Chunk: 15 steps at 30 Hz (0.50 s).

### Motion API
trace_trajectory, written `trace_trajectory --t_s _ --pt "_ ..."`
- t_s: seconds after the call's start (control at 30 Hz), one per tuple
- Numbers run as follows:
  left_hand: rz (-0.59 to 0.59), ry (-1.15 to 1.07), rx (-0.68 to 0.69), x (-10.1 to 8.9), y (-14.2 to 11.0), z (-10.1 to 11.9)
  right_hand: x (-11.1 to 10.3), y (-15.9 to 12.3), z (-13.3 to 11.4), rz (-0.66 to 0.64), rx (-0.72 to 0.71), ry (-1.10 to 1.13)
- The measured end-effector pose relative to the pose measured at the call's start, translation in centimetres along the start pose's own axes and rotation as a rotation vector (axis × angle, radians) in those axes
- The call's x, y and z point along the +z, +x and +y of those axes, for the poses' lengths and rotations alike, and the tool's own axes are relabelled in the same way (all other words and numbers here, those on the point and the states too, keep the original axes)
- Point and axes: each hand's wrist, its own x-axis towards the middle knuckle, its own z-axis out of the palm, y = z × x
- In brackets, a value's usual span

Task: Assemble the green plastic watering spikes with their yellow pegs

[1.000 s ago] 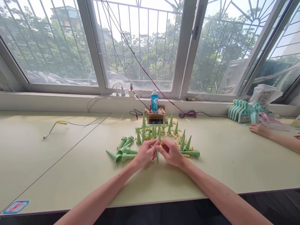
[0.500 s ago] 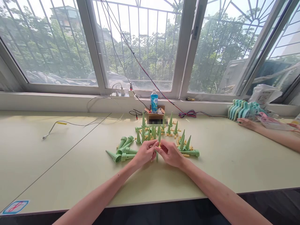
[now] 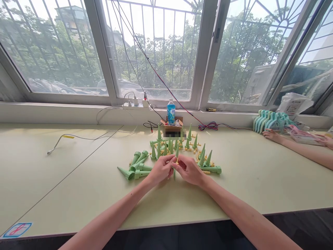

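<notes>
Both my hands meet over the near side of a pile of green plastic parts. My left hand (image 3: 161, 169) is closed around a green watering spike (image 3: 174, 174), whose pointed end shows below the fingers. My right hand (image 3: 190, 170) pinches a small yellow valve (image 3: 177, 161) against it; the fingers partly hide the join. To the left lie several loose green spikes (image 3: 140, 167) with wide collars. Several green cones (image 3: 201, 159) stand upright behind and to the right, with small yellow valves (image 3: 195, 144) scattered among them.
A small cardboard box (image 3: 173, 127) with a blue-labelled bottle (image 3: 171, 113) is behind the pile. Cables (image 3: 209, 126) run along the back of the table (image 3: 85, 194). At right, another person's hand (image 3: 273, 135) rests by teal hangers (image 3: 272, 121).
My hands keep almost the same place and grip. At the far right, the other person's hands have shifted slightly.
</notes>
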Motion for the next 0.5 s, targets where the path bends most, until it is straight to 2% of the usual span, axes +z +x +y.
trace_trajectory --t_s 0.13,0.23,0.37,0.5 --pt "-0.001 -0.012 0.022 0.1 0.1 0.1 0.1 0.1 0.1 0.032 0.014 0.033" --pt "0.046 -0.001 0.043 0.1 0.3 0.2 0.1 0.1 0.3 0.061 0.049 0.096" --pt "0.192 0.057 0.056 0.0 0.4 0.7 0.0 0.2 0.4 0.105 0.098 0.174" --pt "0.356 0.218 0.123 -0.3 0.2 1.1 0.1 0.3 0.6 0.128 0.118 0.076"
